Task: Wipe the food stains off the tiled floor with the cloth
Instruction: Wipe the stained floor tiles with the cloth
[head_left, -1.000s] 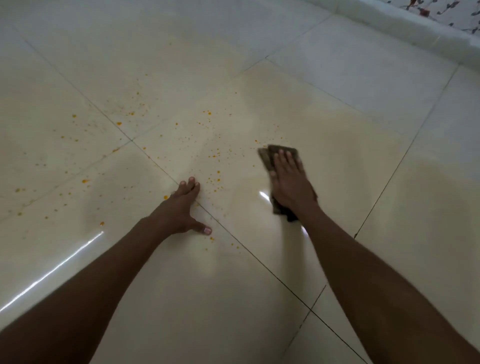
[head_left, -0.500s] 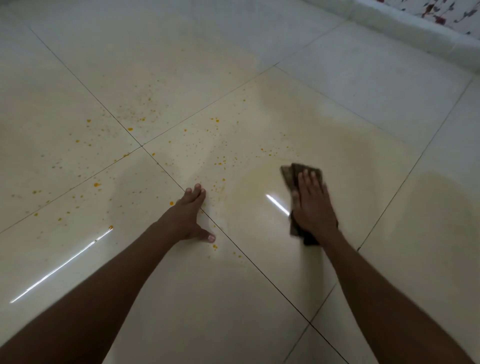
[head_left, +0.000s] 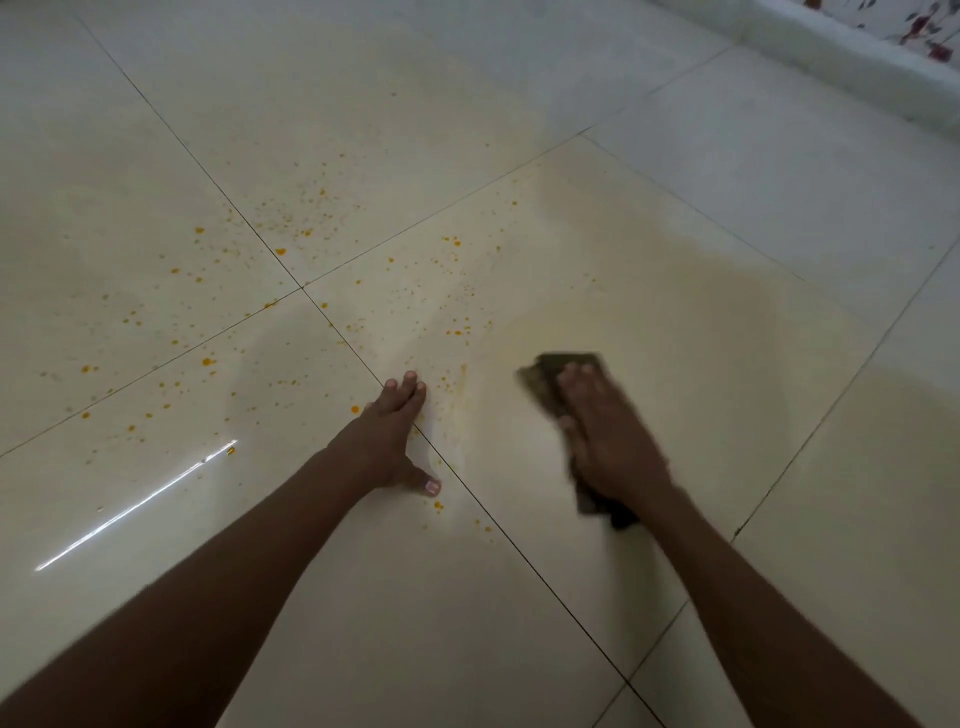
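The person's right hand (head_left: 610, 441) lies flat on a dark brown folded cloth (head_left: 553, 382), fingers straight and close together, palm pressing it down against the glossy cream tiled floor (head_left: 675, 338). The hand and cloth are motion-blurred. The cloth shows past the fingertips at 12 o'clock and on the thumb side at 9 o'clock, and a dark corner of it pokes out below the wrist at 6 o'clock. The left hand (head_left: 387, 441) rests palm down on the floor just to the 9 o'clock side of the right hand, apart from the cloth. Its fingers are straight and held together, pointing toward 1 o'clock, and its thumb is spread out toward 4 o'clock. It lies across a dark grout line (head_left: 519, 545) that runs diagonally between the two forearms.

Small orange food stains (head_left: 280, 251) are scattered over the tiles from 9 o'clock round to 12 o'clock of the left hand, thickest near the crossing of grout lines at 11 o'clock. A few specks (head_left: 438, 505) lie just below the left thumb at 5 o'clock. The tile around the cloth carries a faint yellowish smear. A bright streak of reflected light (head_left: 135, 506) crosses the floor at 8 o'clock of the left hand. At far 1 o'clock, a pale raised skirting (head_left: 831, 57) edges the floor, with a red floral-patterned surface (head_left: 924, 26) behind it.
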